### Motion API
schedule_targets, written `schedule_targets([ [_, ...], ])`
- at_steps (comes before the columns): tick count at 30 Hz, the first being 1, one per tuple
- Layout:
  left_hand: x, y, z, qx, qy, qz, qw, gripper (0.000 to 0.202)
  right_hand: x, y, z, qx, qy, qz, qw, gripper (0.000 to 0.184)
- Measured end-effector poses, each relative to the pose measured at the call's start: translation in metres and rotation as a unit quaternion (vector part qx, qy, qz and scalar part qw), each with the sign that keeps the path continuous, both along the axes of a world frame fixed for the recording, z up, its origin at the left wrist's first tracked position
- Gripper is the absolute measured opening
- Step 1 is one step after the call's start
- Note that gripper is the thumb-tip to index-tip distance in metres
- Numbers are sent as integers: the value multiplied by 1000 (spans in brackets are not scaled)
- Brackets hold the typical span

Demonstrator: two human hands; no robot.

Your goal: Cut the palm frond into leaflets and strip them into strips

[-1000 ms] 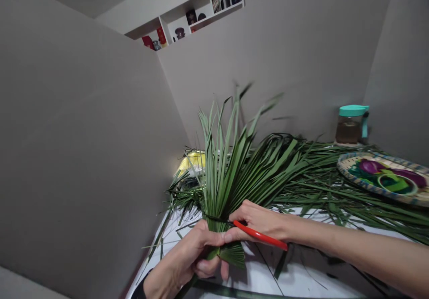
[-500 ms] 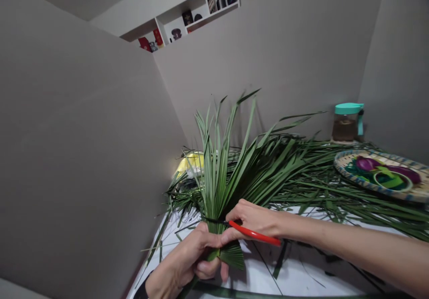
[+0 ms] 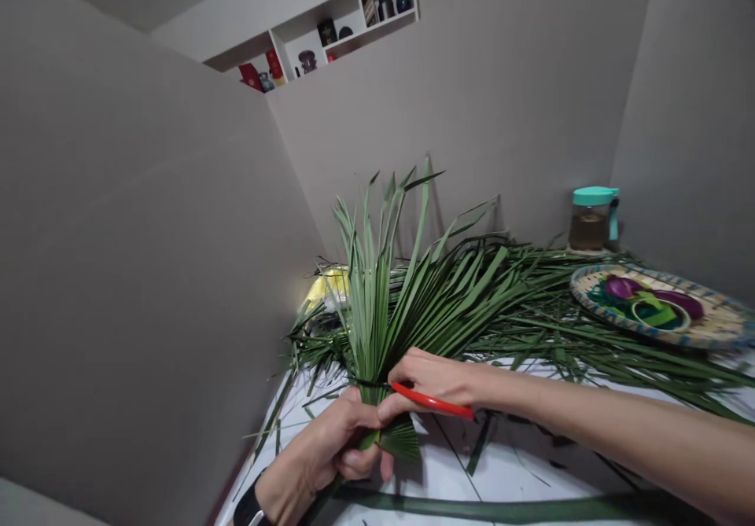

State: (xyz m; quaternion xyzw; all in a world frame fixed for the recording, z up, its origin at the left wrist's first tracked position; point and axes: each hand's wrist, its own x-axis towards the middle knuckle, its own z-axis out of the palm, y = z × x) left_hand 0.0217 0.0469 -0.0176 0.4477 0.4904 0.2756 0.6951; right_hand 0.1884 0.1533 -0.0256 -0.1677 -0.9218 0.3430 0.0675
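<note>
My left hand (image 3: 330,451) is closed round the stem base of a green fan palm leaf (image 3: 401,298), holding it upright over the white table (image 3: 460,471). My right hand (image 3: 430,380) is closed on a red-handled cutter (image 3: 433,402), whose dark blade tip lies against the pleated base of the leaf, just above my left fingers. The leaf's blades fan up and to the right.
Several more palm leaves (image 3: 560,314) lie piled across the table's back. A woven tray (image 3: 661,310) with coloured strips sits at the right, a teal-lidded jar (image 3: 593,219) behind it. A yellow object (image 3: 330,286) lies by the left wall. A wall shelf (image 3: 330,27) holds small items.
The leaf's blades have swung and settled slightly leftward. Both hands keep their grip, with the view shifted a little to the right.
</note>
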Motion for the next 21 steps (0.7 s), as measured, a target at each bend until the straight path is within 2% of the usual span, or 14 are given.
schedule_targets([
  [5, -1, 1, -9, 10, -8, -17, 1000, 42, 6, -2, -9, 15, -8, -13, 1000, 58],
  [14, -4, -1, -14, 11, -2, 3, 1000, 39, -1, 0, 0, 23, -17, 3, 1000, 59],
  [21, -15, 5, -33, -27, -5, -12, 1000, 27, 0, 0, -11, 33, -7, 8, 999, 62],
])
